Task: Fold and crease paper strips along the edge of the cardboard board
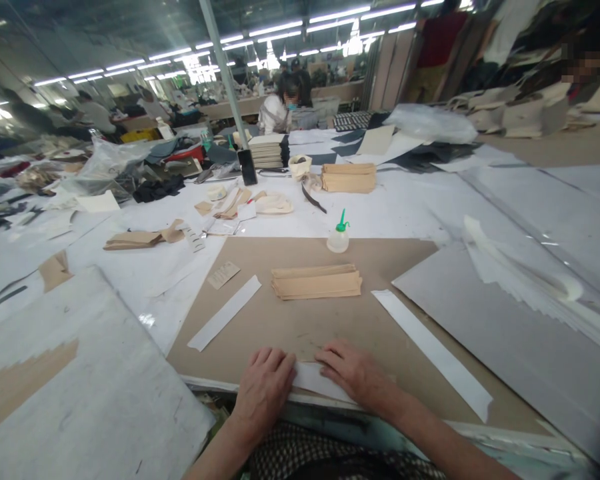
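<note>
At the near edge of the brown board (240,333), a white strip (315,379) lies crosswise between my hands. My left hand (267,381) is closed over the strip's left end, fingers together and bent. From the other side, my right hand (353,372) grips the strip with curled fingers; its thumb is mostly hidden. Farther up the board rests a stack of tan strips (317,283). One white strip (226,313) slants on the left of the board and a longer one (433,353) on the right. What lies beneath my palms is hidden.
A bottle with a green spout (338,237) stands at the board's far edge. Grey sheets (500,320) flank it at right, and a pale panel (105,380) at left. Another tan stack (349,179) and a phone (247,167) are farther back. A person (277,110) sits beyond.
</note>
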Tool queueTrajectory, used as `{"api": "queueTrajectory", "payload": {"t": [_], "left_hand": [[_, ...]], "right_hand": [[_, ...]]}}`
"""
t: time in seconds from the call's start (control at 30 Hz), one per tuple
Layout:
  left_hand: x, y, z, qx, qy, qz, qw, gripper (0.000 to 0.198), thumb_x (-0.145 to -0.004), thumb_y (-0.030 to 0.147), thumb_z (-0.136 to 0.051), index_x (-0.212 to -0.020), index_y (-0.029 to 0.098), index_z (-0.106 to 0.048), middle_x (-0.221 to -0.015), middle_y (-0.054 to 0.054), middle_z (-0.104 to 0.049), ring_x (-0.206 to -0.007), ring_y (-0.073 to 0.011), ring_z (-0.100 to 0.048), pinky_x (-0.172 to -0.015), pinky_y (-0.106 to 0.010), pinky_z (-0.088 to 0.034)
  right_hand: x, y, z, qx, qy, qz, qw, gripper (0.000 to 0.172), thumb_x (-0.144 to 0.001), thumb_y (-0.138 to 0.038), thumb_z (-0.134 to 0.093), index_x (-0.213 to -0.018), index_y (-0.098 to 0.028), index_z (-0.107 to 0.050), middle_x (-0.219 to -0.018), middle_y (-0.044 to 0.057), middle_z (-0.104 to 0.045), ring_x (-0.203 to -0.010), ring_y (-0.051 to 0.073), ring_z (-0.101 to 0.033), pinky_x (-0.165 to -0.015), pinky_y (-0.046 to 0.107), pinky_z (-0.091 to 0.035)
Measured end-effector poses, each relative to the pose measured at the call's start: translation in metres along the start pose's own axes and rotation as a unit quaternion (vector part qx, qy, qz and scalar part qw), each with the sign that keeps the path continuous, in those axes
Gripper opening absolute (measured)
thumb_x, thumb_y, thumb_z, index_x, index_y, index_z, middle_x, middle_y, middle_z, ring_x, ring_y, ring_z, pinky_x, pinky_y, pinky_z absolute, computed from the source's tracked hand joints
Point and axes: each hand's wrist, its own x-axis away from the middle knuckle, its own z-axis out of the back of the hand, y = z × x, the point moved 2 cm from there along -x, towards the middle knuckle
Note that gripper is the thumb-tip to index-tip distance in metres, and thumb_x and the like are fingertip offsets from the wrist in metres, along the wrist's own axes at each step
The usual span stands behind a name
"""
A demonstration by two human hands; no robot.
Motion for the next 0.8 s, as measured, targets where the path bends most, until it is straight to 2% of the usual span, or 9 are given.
{"api": "queueTrajectory", "payload": {"t": [0.13,0.27,0.37,0.5,0.63,0.8], "left_hand": [[-0.010,-0.006,0.000,0.080,-0.004,0.011,0.997,0.019,-0.094,0.021,-0.058,-0.113,0.024,-0.061,-0.102,-0.004,-0.063,-0.097,-0.0238,-0.056,-0.085,-0.040,-0.048],[-0.016,-0.010,-0.005,0.175,-0.008,-0.001,0.985,0.020,-0.093,0.018,-0.059,-0.113,0.022,-0.062,-0.105,-0.005,-0.062,-0.101,-0.0223,-0.055,-0.088,-0.037,-0.050],[-0.019,-0.011,-0.008,0.200,-0.010,0.006,0.980,0.017,-0.092,0.019,-0.061,-0.109,0.022,-0.062,-0.103,-0.005,-0.062,-0.101,-0.0223,-0.056,-0.088,-0.037,-0.051],[-0.017,-0.012,-0.009,0.222,0.005,0.019,0.975,0.023,-0.091,0.017,-0.061,-0.113,0.022,-0.059,-0.108,-0.005,-0.061,-0.101,-0.0211,-0.059,-0.089,-0.036,-0.052],[-0.010,-0.014,-0.010,0.195,0.041,0.048,0.979,0.026,-0.089,0.019,-0.064,-0.113,0.023,-0.056,-0.113,-0.006,-0.060,-0.105,-0.0230,-0.058,-0.091,-0.040,-0.051],[-0.008,-0.012,-0.008,0.177,0.043,0.071,0.981,0.022,-0.087,0.021,-0.068,-0.104,0.022,-0.055,-0.106,-0.005,-0.061,-0.100,-0.0238,-0.057,-0.088,-0.041,-0.051]], "right_hand": [[0.004,0.003,0.009,-0.043,-0.027,-0.058,0.997,0.015,-0.092,-0.017,-0.066,-0.107,-0.020,-0.065,-0.099,0.004,-0.065,-0.095,0.020,-0.060,-0.080,0.031,-0.051],[0.000,-0.004,0.009,-0.038,-0.014,-0.086,0.995,0.013,-0.088,-0.017,-0.071,-0.100,-0.020,-0.065,-0.097,0.004,-0.064,-0.096,0.022,-0.058,-0.083,0.033,-0.049],[-0.007,-0.012,0.002,-0.029,0.001,-0.088,0.996,0.012,-0.087,-0.019,-0.073,-0.096,-0.019,-0.065,-0.097,0.004,-0.063,-0.095,0.023,-0.057,-0.083,0.036,-0.048],[-0.020,-0.019,-0.011,-0.011,0.018,-0.073,0.997,0.013,-0.089,-0.022,-0.073,-0.095,-0.017,-0.063,-0.096,0.005,-0.063,-0.094,0.023,-0.056,-0.084,0.037,-0.047],[-0.029,-0.021,-0.020,0.013,0.024,-0.033,0.999,0.005,-0.094,-0.019,-0.065,-0.090,-0.017,-0.063,-0.092,0.006,-0.062,-0.090,0.022,-0.056,-0.081,0.034,-0.046],[-0.031,-0.025,-0.022,0.033,0.020,0.017,0.999,0.014,-0.097,-0.014,-0.055,-0.085,-0.018,-0.062,-0.088,0.006,-0.061,-0.085,0.020,-0.055,-0.078,0.031,-0.045]]}}
